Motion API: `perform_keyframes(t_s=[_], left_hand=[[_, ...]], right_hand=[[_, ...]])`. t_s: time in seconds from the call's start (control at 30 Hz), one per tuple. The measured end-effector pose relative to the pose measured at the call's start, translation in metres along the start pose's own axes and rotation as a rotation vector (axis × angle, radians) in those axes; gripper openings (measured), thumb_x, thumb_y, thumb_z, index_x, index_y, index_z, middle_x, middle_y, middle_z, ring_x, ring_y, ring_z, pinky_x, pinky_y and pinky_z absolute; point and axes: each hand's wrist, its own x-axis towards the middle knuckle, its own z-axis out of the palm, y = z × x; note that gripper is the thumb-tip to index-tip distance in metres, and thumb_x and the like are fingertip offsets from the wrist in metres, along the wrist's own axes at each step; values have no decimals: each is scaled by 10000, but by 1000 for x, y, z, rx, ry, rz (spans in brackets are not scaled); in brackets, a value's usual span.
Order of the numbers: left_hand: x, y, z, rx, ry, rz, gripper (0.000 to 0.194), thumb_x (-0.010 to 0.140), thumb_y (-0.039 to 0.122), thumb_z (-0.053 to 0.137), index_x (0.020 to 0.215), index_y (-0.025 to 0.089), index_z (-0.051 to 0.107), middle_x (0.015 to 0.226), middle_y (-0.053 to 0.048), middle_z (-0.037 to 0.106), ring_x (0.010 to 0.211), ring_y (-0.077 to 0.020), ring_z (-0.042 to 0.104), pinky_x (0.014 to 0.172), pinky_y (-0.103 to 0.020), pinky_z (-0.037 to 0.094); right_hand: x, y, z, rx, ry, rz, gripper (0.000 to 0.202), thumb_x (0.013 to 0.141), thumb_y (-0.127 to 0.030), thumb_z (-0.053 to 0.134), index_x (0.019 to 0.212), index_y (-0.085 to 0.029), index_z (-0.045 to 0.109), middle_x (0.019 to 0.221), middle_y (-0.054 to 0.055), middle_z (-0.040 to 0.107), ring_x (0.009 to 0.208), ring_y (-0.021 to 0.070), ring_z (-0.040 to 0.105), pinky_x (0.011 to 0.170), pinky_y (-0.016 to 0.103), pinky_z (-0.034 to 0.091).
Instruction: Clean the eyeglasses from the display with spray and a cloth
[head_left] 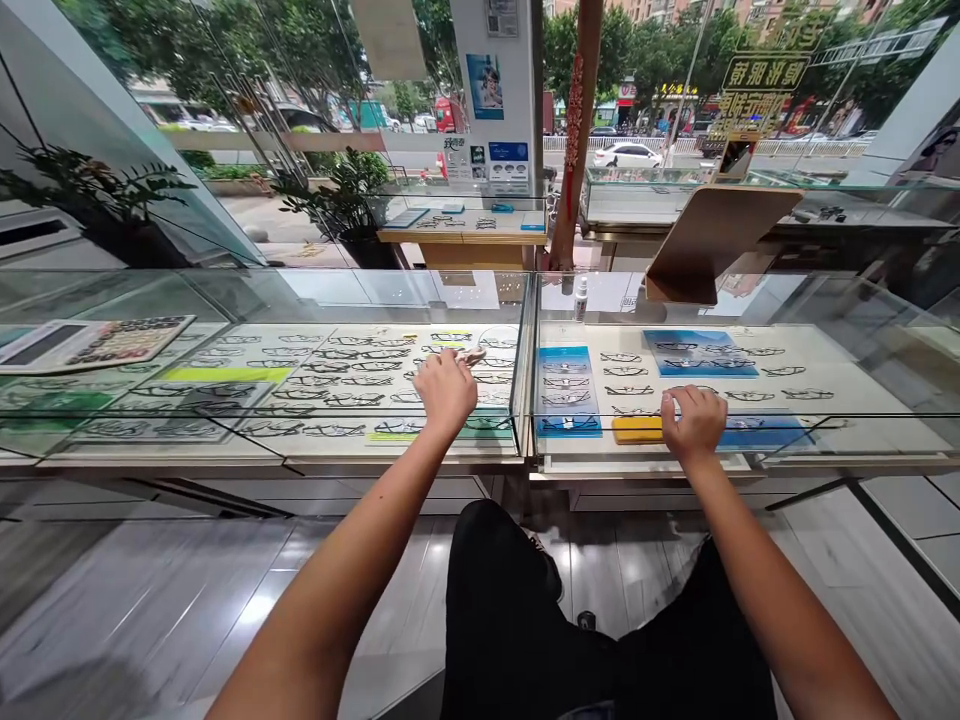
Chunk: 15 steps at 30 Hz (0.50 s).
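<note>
The person sits at a glass-topped counter (877, 382), both forearms reaching up from the bottom of the frame. The left hand (448, 388) is over the glass just left of the frame's middle, its fingers bent toward a small pinkish item (472, 355) at their tips. That item lies slightly above the centre of the frame; its kind is unclear, and one cannot tell whether the fingers grip it or merely touch it. The right hand (694, 420) is right of centre, near the counter's front edge, with its fingers loosely curled; whether they hold anything cannot be told.

Under the glass around the left hand, rows of eyeglasses (360, 353) stretch toward the left of the frame, where a yellow-green strip (229, 374) lies among them. Just left of the right hand, as the frame shows it, is a yellow block (636, 430), with a blue panel (765, 432) on the other side. More frames sit on a blue sheet (739, 368) above that hand. A small white bottle (580, 299) stands upright above and right of the frame's centre, and a brown board (724, 245) leans at the upper right.
</note>
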Motion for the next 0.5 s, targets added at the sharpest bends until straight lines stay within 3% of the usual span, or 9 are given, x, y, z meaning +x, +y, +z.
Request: perform_keyframes(t_s=[0.13, 0.23, 0.37, 0.5], left_hand=[[-2, 2, 0, -43, 117, -74, 411, 1052, 259, 481, 1424, 125, 594, 1414, -267, 608, 1342, -460, 547, 1114, -601, 426], [-4, 3, -1, -76, 167, -69, 442, 1032, 289, 517, 1441, 131, 573, 1442, -261, 575, 1379, -463, 510, 1138, -607, 411], [-5, 4, -3, -110, 160, -54, 424, 1033, 336, 517, 1401, 135, 580, 1451, -269, 566, 1388, -469, 495, 1153, -627, 395], [-7, 5, -2, -143, 133, -7, 359, 1032, 356, 528, 1315, 152, 613, 1432, -278, 585, 1377, -477, 501, 1151, -646, 382]], right_hand=[[4, 2, 0, 24, -28, -37, 350, 1061, -403, 493, 919, -206, 746, 937, 129, 781, 899, 302, 578, 885, 449, 372], [-3, 12, -11, 70, -120, -130, 364, 1034, -493, 573, 1131, -195, 758, 1110, 147, 785, 1028, 337, 610, 944, 467, 428], [-18, 29, -27, 127, -254, -247, 597, 1008, -503, 649, 1504, -172, 622, 1445, 165, 708, 1279, 372, 595, 1109, 515, 471], [-25, 37, -28, 121, -277, -269, 615, 1041, -470, 624, 1571, -160, 577, 1530, 171, 672, 1336, 376, 579, 1166, 531, 476]])
